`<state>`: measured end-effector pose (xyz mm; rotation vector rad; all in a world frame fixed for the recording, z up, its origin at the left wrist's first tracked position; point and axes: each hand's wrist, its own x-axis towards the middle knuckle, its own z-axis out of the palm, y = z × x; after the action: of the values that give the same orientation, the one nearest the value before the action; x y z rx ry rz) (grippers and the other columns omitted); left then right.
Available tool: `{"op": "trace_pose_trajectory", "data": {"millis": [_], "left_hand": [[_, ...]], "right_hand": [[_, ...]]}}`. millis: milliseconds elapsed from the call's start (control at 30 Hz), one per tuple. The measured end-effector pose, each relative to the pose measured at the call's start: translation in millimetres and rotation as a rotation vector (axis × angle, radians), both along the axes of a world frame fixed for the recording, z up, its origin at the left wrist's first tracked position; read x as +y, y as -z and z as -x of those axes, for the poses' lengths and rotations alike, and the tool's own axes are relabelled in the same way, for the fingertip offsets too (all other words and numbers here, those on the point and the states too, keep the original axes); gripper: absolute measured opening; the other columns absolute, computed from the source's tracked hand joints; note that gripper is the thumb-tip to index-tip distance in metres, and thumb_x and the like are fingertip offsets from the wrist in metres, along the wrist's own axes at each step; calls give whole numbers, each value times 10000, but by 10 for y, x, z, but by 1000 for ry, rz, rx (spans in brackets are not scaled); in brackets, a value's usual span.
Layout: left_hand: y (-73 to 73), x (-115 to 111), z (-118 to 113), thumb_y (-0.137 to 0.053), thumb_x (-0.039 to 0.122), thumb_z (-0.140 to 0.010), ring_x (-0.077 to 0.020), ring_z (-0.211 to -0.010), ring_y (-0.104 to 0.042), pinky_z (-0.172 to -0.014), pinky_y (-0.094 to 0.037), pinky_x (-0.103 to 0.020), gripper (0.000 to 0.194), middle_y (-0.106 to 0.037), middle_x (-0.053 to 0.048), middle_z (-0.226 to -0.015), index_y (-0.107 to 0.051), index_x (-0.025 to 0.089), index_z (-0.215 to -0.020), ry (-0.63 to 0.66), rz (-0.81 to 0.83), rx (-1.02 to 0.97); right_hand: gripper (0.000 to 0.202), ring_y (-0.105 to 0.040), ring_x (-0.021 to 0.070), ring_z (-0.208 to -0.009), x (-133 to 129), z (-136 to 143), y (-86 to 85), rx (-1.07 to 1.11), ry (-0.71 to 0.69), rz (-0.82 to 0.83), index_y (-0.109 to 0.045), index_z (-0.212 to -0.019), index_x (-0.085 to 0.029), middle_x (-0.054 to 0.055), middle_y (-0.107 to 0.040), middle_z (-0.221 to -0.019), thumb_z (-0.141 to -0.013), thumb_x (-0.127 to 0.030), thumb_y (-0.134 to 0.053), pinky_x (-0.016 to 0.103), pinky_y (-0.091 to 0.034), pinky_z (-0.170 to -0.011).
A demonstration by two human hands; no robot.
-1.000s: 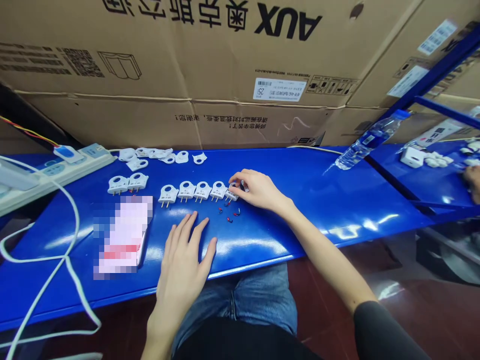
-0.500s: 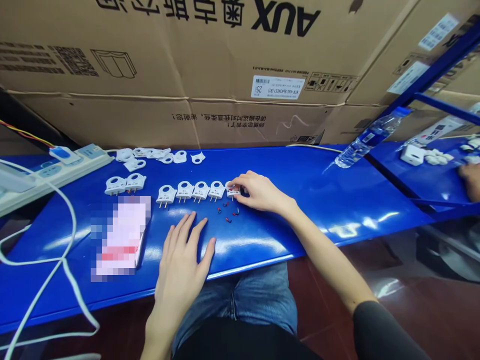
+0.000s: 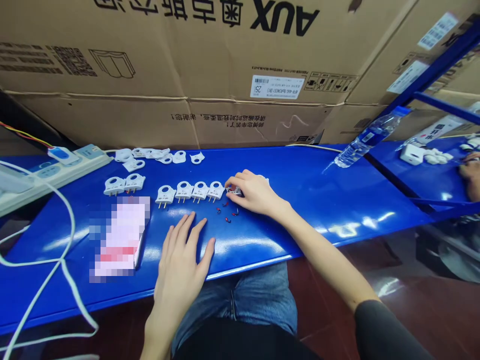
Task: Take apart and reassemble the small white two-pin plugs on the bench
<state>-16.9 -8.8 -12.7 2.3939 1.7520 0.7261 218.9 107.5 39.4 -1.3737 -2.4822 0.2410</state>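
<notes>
My left hand (image 3: 183, 257) lies flat at the front of the blue table, fingers stretched out, holding nothing. My right hand (image 3: 255, 194) is bent over a small white plug (image 3: 234, 190), its thumb and fingertips closed around it; the hand hides most of that plug. Left of it runs a row of similar white two-pin plugs (image 3: 200, 191), each with a round hole and its pins toward me. Part of another white piece (image 3: 264, 178) shows behind my right hand. Several short red and black wire bits (image 3: 228, 220) lie in front of the row.
Further back are loose white covers (image 3: 150, 153); two more plugs (image 3: 124, 184) sit left, above a blurred pink packet (image 3: 122, 235). A power strip (image 3: 56, 170) and white cable (image 3: 69, 225) occupy the left. A water bottle (image 3: 369, 137) and another person's hand (image 3: 470, 175) are right.
My right hand has shifted slightly left and lower over the plug at the row's right end, covering more of it. A white piece now shows behind the hand. My left hand stays put.
</notes>
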Motion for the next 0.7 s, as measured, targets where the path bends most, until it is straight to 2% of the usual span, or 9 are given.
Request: {"op": "trace_pose_trajectory", "data": {"millis": [167, 433, 633, 700], "left_hand": [[1, 6, 6, -437, 464, -1066, -327, -1539, -425, -1291, -310, -574, 490, -531, -149, -1590, -551, 189, -1455, 5, -5, 2], [-4, -4, 2, -435, 460, -1064, -331, -1541, -424, -1290, -309, -576, 487, -526, -143, -1597, -548, 200, -1460, -2, 12, -1], [-11, 0, -1, -436, 462, -1064, -338, -1533, -436, -1283, -320, -587, 483, -534, -145, -1590, -549, 204, -1456, -3, 2, -9], [-9, 1, 1, -432, 461, -1066, -337, -1534, -433, -1282, -321, -588, 482, -531, -145, -1593, -545, 205, -1458, -2, 3, -2]], "right_hand": [[191, -605, 258, -1058, 1, 54, 18, -29, -13, 13, -717, -1154, -217, 90, -737, -1078, -1040, -274, -574, 357, -471, -861], [204, -618, 243, -1069, 1, 45, -2, 1, -12, 59, -729, -1082, -198, 85, -728, -1080, -1048, -210, -528, 351, -473, -935], [315, -618, 226, -1086, 4, 35, 21, 90, 23, 27, -709, -1279, -189, 96, -685, -1171, -1078, -204, -467, 340, -476, -949], [327, -624, 217, -1067, 10, 23, 36, 131, 43, 9, -711, -1287, -196, 96, -667, -1185, -1083, -200, -456, 332, -479, -936]]}}
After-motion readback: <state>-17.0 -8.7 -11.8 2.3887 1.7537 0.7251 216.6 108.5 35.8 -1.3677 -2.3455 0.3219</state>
